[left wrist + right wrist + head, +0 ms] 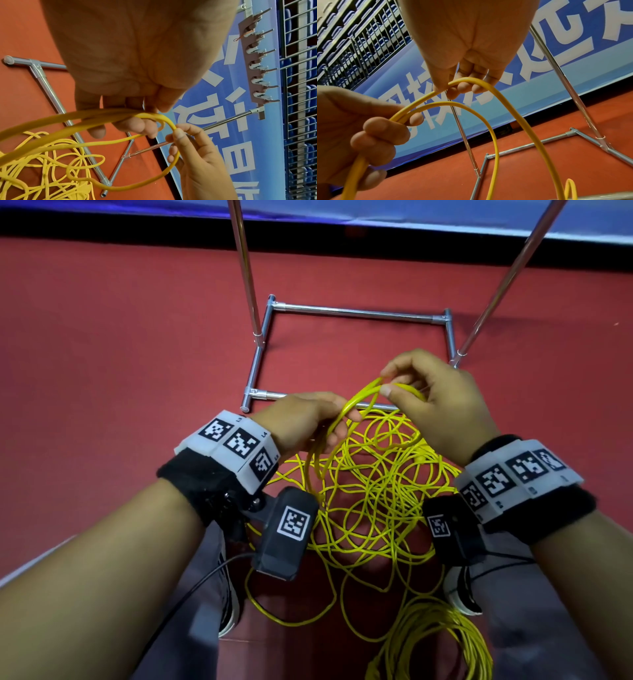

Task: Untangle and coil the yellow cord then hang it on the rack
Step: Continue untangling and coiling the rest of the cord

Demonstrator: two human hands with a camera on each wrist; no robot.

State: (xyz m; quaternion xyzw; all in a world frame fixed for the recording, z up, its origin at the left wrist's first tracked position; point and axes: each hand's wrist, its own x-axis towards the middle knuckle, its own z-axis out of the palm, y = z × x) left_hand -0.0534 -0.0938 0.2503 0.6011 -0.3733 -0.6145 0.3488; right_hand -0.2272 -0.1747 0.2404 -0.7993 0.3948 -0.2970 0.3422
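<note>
A person's left hand [301, 419] grips gathered loops of yellow cord [373, 491] while the right hand [435, 402] pinches another at frame centre; pulling could tighten the floor tangle below.

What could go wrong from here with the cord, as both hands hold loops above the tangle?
The yellow cord lies in crossing loops, so pulling with the right hand may tighten a knot. Strands lie over the rack base bar and could snag. Loops gathered in the left hand might slip.
</note>
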